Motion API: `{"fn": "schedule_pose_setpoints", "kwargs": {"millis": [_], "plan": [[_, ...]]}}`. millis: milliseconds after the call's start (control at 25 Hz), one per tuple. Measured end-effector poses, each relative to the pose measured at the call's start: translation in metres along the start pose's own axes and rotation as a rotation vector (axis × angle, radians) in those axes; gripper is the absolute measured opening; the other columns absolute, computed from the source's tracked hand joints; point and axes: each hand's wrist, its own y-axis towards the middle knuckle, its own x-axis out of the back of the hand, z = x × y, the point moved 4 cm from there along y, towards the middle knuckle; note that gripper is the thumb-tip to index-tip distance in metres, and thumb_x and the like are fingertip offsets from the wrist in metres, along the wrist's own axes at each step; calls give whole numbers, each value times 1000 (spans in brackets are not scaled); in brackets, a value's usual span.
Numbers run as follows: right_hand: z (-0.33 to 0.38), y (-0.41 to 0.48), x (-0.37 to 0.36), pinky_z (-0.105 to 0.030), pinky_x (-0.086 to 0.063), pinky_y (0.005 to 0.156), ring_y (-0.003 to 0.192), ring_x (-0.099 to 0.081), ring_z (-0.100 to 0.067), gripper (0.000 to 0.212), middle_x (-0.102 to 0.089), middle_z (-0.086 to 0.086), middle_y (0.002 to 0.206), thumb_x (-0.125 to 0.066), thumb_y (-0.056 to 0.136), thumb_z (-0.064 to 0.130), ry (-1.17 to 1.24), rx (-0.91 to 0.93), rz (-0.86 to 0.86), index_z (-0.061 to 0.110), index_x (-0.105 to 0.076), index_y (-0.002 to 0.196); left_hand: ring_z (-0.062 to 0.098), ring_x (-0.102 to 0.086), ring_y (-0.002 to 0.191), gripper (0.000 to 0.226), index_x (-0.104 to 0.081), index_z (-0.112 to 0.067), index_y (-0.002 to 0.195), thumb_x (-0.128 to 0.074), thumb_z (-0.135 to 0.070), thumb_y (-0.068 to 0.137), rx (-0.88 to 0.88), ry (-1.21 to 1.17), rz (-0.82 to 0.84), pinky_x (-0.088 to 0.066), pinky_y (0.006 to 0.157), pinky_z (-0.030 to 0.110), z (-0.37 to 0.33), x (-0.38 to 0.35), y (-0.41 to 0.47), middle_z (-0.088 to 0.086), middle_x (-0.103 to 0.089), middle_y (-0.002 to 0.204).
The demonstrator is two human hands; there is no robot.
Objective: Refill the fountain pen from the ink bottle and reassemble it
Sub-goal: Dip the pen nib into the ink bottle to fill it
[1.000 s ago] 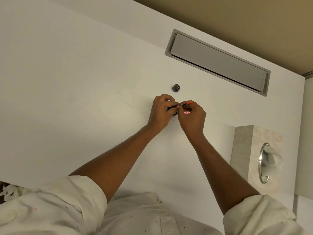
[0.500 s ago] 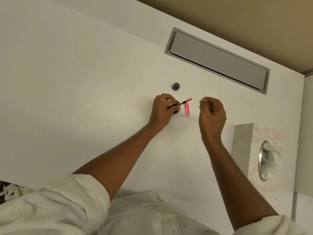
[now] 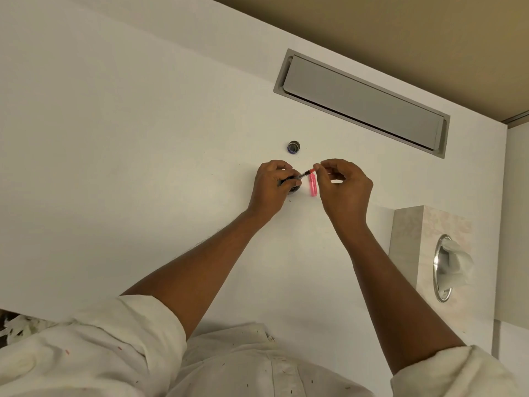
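Note:
My left hand (image 3: pixel 270 187) is closed around the fountain pen's front section, holding it down in the dark ink bottle (image 3: pixel 294 190), which is mostly hidden under the fingers. The pen's thin converter (image 3: pixel 305 174) sticks out up and to the right, ending in a red knob. My right hand (image 3: pixel 345 190) pinches that red knob between thumb and forefinger. The pink pen barrel (image 3: pixel 313 187) lies on the white table (image 3: pixel 143 167) between my hands. The bottle's round cap (image 3: pixel 293 146) sits just beyond them.
A grey recessed hatch (image 3: pixel 360 103) is set into the table at the back right. A tissue box (image 3: pixel 429 253) with a tissue poking out stands at the right edge. My white sleeves fill the bottom of the view.
My right hand put the pink barrel down on the table, drew away to the right, then came back and pinched the converter's red end. My left hand stayed on the bottle.

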Motion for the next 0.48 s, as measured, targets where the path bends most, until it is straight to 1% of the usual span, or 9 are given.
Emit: {"fn": "schedule_pose_setpoints", "kwargs": {"millis": [160, 360, 440, 480], "plan": [[6, 4, -2, -1, -42, 65, 68, -59, 5, 14, -65, 5, 87, -69, 85, 15, -33, 50, 49, 9, -73, 96, 10, -53, 83, 13, -73, 2, 89, -67, -3, 79, -2, -33, 24, -35, 69, -4, -1, 1, 0, 16, -69, 95], [7, 3, -4, -1, -43, 63, 68, -58, 0, 15, -63, 4, 90, -67, 85, 8, -78, 86, 144, 8, -73, 99, 13, -56, 83, 11, -73, 0, 86, -67, -3, 79, -3, -37, 28, -37, 71, -1, 0, 1, 0, 13, -70, 91], [7, 3, -4, -4, -42, 65, 71, -57, -5, 14, -66, 0, 92, -66, 86, 7, -102, 97, 146, 7, -73, 98, 13, -55, 86, 12, -73, -2, 88, -67, -5, 79, 3, -20, 33, -36, 72, -2, 2, -1, 1, 12, -70, 93], [7, 3, -4, -10, -44, 67, 73, -58, -8, 14, -68, -4, 93, -65, 86, 7, -112, 102, 144, 7, -73, 98, 15, -56, 89, 12, -74, -4, 89, -67, -6, 79, 7, -8, 34, -35, 73, -1, 4, -2, 1, 11, -70, 93]]}}
